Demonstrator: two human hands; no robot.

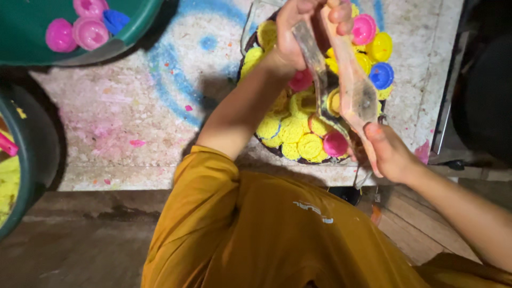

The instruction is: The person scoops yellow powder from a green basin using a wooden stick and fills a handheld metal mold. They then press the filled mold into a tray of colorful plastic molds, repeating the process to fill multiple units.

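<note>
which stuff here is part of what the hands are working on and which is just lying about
In hand:
left hand and right hand, both gripping the long tongs-like tool
dark tray of yellow, pink and blue moulds beneath it

Lying about:
green tub with pink and blue moulds, top left
second tub at the left edge
stained floor slab

Left hand (304, 32) fingertips cut off at the top edge; tray (277, 146) mostly hidden under yellow cups (292, 129).

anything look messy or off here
The concrete slab is stained with pink and blue powder and scattered flecks, clearly spilled colour. The long tongs-like tool held by the left hand and right hand looks grimy.
</note>
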